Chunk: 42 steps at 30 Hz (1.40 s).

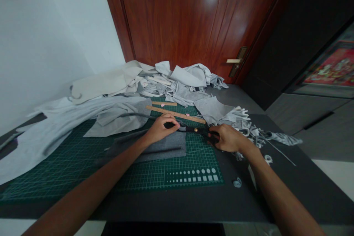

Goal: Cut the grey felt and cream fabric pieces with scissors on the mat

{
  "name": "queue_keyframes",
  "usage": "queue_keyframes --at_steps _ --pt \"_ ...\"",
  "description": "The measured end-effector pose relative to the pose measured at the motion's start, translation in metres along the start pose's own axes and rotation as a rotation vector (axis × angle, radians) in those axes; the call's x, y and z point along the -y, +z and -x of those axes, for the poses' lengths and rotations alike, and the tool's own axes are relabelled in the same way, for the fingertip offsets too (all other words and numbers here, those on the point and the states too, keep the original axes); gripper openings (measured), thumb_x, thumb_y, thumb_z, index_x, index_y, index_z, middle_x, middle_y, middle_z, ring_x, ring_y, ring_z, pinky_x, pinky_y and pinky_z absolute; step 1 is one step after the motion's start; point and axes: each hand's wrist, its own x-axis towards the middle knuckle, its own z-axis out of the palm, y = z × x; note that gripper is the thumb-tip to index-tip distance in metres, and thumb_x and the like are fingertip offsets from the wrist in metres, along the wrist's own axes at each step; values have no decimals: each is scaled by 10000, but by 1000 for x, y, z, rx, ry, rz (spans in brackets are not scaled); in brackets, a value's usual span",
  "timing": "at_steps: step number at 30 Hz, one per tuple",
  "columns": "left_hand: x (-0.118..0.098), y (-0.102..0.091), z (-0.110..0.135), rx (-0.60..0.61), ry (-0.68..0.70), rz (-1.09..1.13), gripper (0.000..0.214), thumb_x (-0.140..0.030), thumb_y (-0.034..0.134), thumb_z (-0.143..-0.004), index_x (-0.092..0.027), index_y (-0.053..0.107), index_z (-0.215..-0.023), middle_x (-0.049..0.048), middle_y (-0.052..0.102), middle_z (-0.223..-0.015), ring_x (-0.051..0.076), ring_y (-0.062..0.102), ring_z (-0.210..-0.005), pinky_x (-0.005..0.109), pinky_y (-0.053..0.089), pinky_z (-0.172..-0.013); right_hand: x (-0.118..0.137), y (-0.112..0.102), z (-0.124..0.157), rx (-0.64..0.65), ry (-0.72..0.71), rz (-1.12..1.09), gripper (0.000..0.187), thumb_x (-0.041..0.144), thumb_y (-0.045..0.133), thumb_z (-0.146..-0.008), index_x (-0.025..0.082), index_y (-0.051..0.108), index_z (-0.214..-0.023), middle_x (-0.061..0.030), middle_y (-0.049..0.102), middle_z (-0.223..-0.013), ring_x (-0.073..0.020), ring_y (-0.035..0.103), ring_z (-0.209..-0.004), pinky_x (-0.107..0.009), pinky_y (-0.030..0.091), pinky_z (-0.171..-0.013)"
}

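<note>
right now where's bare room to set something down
On the table, the front band between mat and near edge, plus the right corner nearer than the thin scrap. Crowded: around scissors and dark cloth, and the scraps heaped by the door.

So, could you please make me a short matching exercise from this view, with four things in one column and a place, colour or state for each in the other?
Things
1. Black scissors
2. Left hand
3. Cutting mat
4. Door

Descriptions
A. Green, with a printed grid
B. Reddish brown, beyond the heap of pale fabric
C. Gripped in the right hand
D. Thumb and fingertips brought together near the blades

Right pairs: 1-C, 2-D, 3-A, 4-B.
</note>
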Motion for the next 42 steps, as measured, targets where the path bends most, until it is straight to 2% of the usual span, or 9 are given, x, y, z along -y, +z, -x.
queue_keyframes --at_steps 14,22,32,34,37,39,42 --pt "2 2 0 17 55 19 155 -300 708 -882 -183 749 -788 34 650 -840 186 599 -872 328 440 -864 18 4 -3 17 -20 -42 168 339 670 -788 192 609 -843 -1 589 -650 -122 474 -541 -262 282 -545" --pt "8 3 2 91 55 9 176 -314 676 -913 -180 746 -824 42 652 -867 186 603 -894 321 446 -864 10 12 -6 37 -43 -52 142 310 668 -794 192 589 -799 15 553 -631 -108 436 -536 -266 274 -553" --pt "24 -14 7 270 34 -17 241 -300 563 -959 -175 643 -1149 74 637 -1099 201 582 -1031 334 465 -939 -2 21 -9 77 -78 -158 137 304 650 -796 198 578 -748 35 529 -609 -104 447 -528 -253 300 -538" --pt "26 -17 8 294 43 -12 270 -203 541 -927 -182 618 -1185 66 644 -1089 201 577 -1033 337 463 -942 -6 25 -10 85 -72 -196 154 299 644 -790 200 554 -713 35 520 -617 -108 454 -547 -250 310 -543" --pt "28 -19 9 370 64 -4 450 -50 506 -787 -196 595 -1203 52 650 -1094 202 572 -1047 344 453 -960 -13 32 -11 104 -57 -244 151 262 635 -764 204 521 -685 35 515 -642 -114 466 -589 -248 320 -560" --pt "28 -20 9 412 68 -2 534 -19 501 -708 -199 592 -1202 54 639 -1122 204 571 -1060 345 447 -974 -15 34 -12 113 -51 -257 128 227 627 -738 206 513 -684 37 517 -653 -116 469 -606 -247 321 -571" --pt "28 -20 10 423 36 -23 557 -27 523 -680 -189 590 -1209 62 619 -1128 204 572 -1044 335 452 -959 -16 34 -12 122 -48 -260 108 191 620 -697 207 514 -690 39 525 -663 -119 479 -622 -247 322 -581"
